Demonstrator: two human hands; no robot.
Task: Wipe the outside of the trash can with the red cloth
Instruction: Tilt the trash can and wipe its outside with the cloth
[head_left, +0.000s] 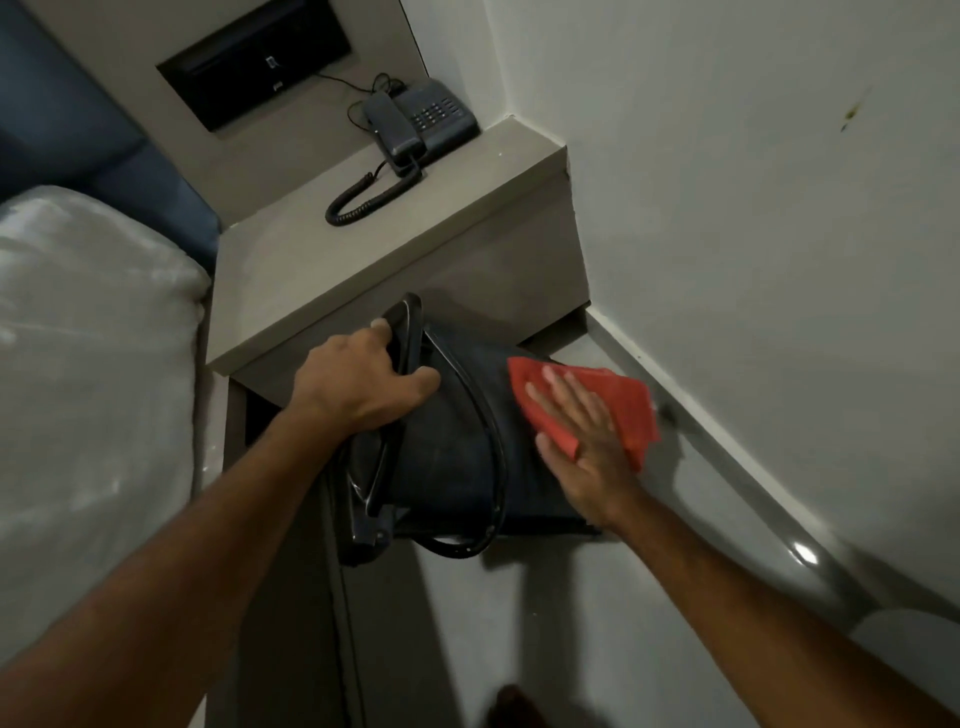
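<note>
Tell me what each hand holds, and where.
Left hand grips the trash can by its rim; right hand presses the red cloth flat against its side.

Both forearms are bare, each hand (363, 384) ringless.

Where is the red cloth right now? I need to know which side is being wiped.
In the head view, the red cloth lies flat under the right hand on the trash can's right outer side, facing the wall.
</note>
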